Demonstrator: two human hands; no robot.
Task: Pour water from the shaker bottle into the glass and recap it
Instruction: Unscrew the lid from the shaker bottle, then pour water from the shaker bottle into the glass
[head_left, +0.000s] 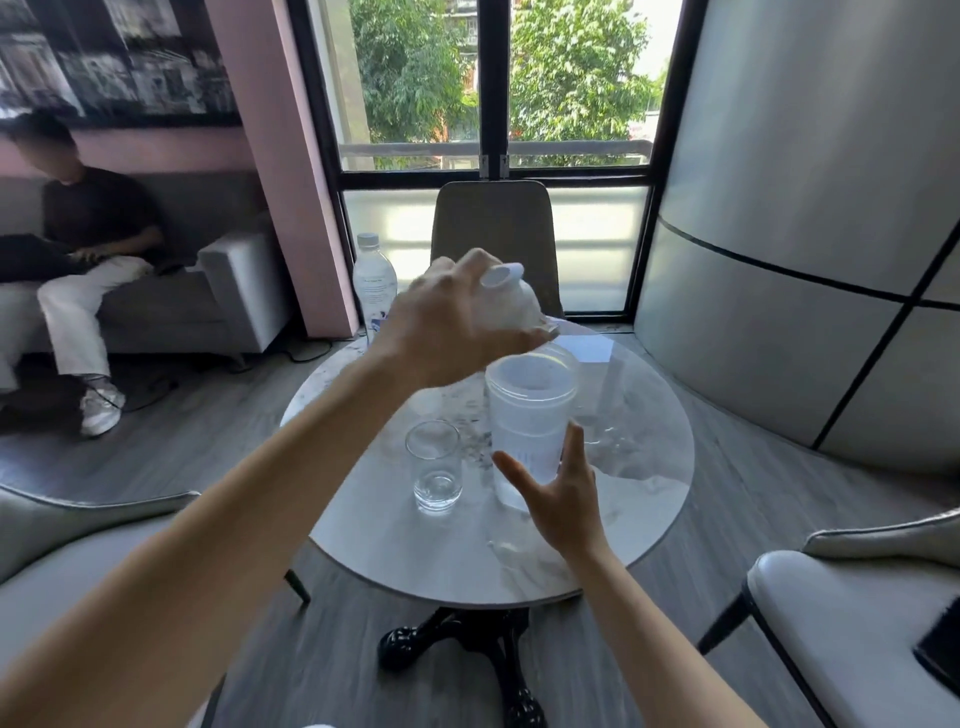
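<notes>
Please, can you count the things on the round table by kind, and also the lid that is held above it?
Shaker bottle: 1
Shaker lid, held in the left hand: 1
Drinking glass: 1
Plastic water bottle: 1
Total: 4

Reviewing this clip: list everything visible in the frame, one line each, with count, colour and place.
shaker bottle: 1, translucent white, open, upright on the table right of the glass
lid: 1, white, held above the bottle
glass: 1, clear, on the table
water bottle: 1, clear with white cap, far left table edge
table: 1, round, white marble
chair: 1, grey-brown, beyond the table
armchairs: 2, pale, lower corners
seated person: 1, dark top, on the grey sofa at left
left hand: 1, gripping the lid
right hand: 1, open, at the bottle's near side
</notes>
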